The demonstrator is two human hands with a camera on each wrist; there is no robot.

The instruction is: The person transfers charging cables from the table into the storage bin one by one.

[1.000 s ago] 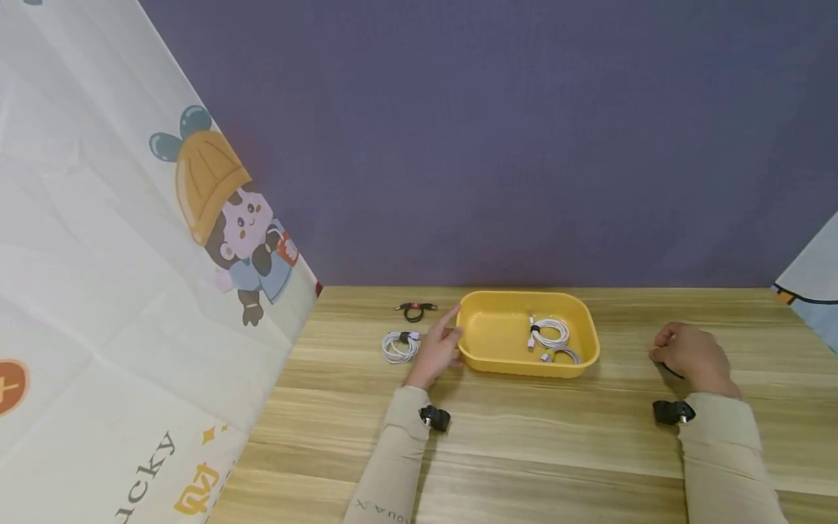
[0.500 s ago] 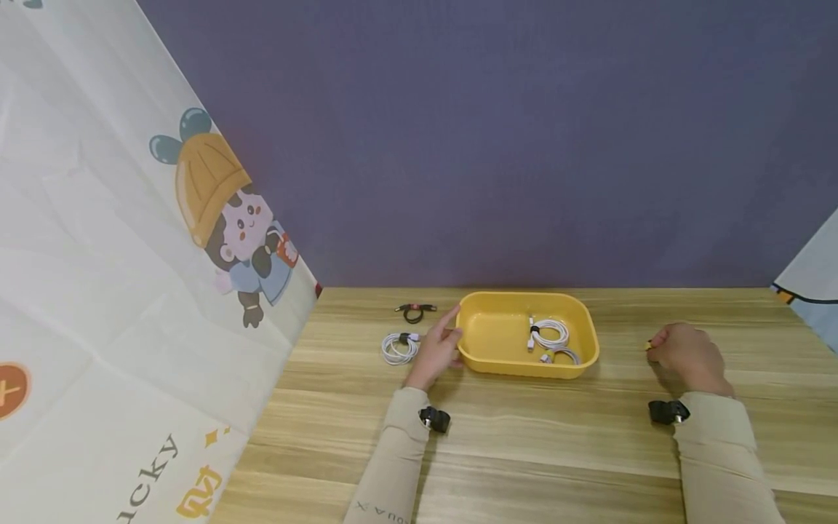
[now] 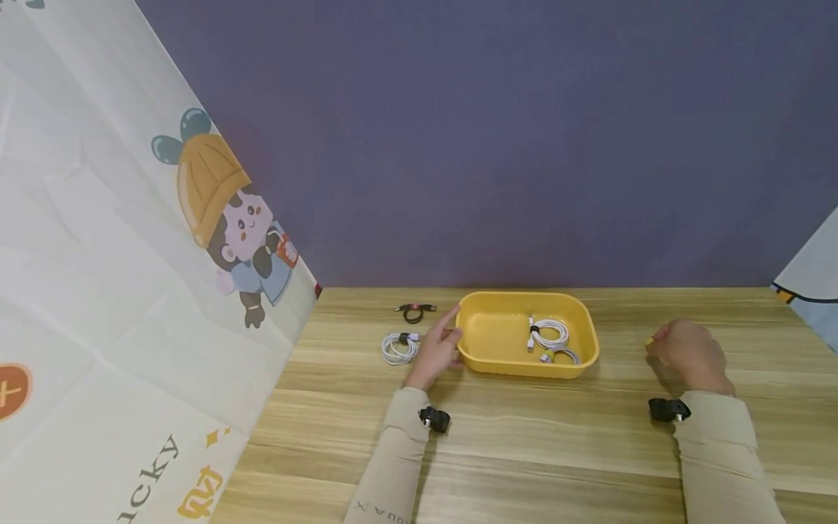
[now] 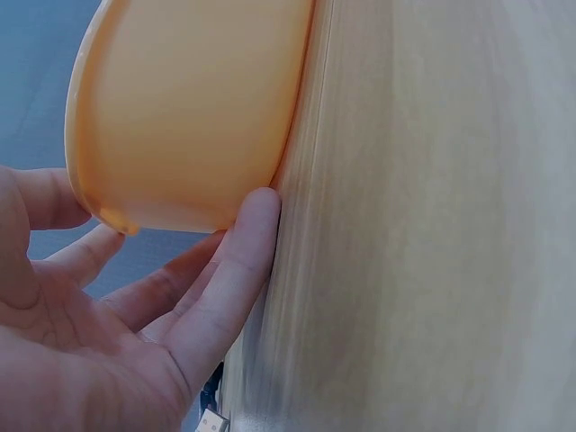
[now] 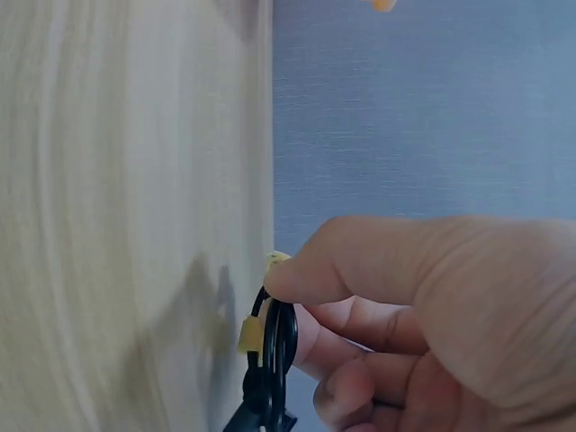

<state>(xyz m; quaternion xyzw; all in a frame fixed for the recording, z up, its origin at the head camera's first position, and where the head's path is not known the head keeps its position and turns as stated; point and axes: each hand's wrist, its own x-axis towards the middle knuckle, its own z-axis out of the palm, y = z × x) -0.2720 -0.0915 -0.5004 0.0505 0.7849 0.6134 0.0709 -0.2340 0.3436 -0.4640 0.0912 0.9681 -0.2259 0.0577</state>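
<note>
A yellow plastic basket (image 3: 497, 336) stands on the table with two coiled cables inside, a white one (image 3: 555, 333) and a greyish one (image 3: 566, 353). My left hand (image 3: 433, 356) touches the basket's left end, its fingers spread and mostly straight against the outside; the thumb tip is partly hidden at the rim in the left wrist view. Off to the right, my right hand (image 3: 690, 355) pinches a folded black cable (image 5: 277, 346) between thumb and fingers. Yellow bits show on this cable, and its lower end leaves the right wrist view.
Left of the basket lie a small black cable (image 3: 414, 311) with a red tie and a coiled white cable (image 3: 399, 349) with a black tie. Beneath everything is a wooden table (image 3: 543, 444), and a dark blue-grey panel (image 3: 497, 145) rises behind it.
My right hand has shifted slightly left and now pinches the black cable, a yellow bit showing at its fingertips. The left hand and the basket stay in place.
</note>
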